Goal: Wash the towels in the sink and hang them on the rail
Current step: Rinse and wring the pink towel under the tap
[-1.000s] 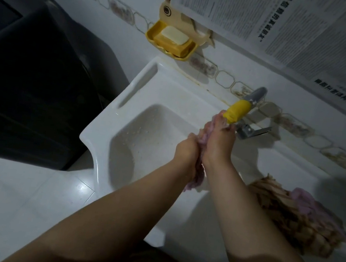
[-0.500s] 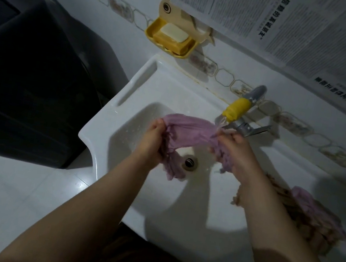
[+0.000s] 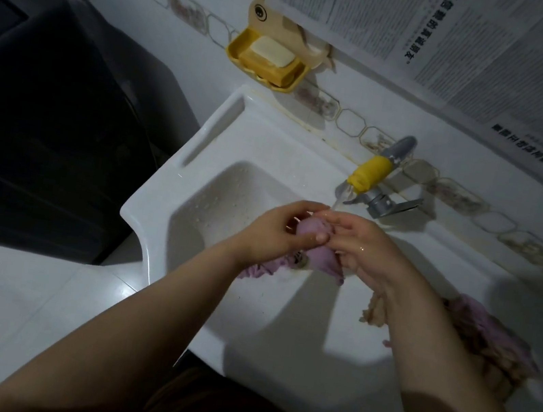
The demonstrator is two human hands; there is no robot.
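A wet pink towel [image 3: 320,260] is bunched over the white sink [image 3: 213,203], under water running from the tap with a yellow spout [image 3: 372,174]. My left hand [image 3: 276,232] and my right hand [image 3: 367,247] both grip the towel, fingers meeting at its top. Loose ends of the towel hang below my hands over the drain. More towels, brown and pink, lie in a heap [image 3: 490,347] on the sink's right ledge, partly hidden by my right forearm. No rail is in view.
A yellow soap dish [image 3: 269,61] with a bar of soap hangs on the tiled wall above the sink. Newspaper sheets [image 3: 470,41] cover the wall at the upper right. A dark appliance [image 3: 41,131] stands left of the sink. White floor tiles lie below.
Half a second ago my hands held the towel stretched apart; now they have come together and bunched it under the running water.
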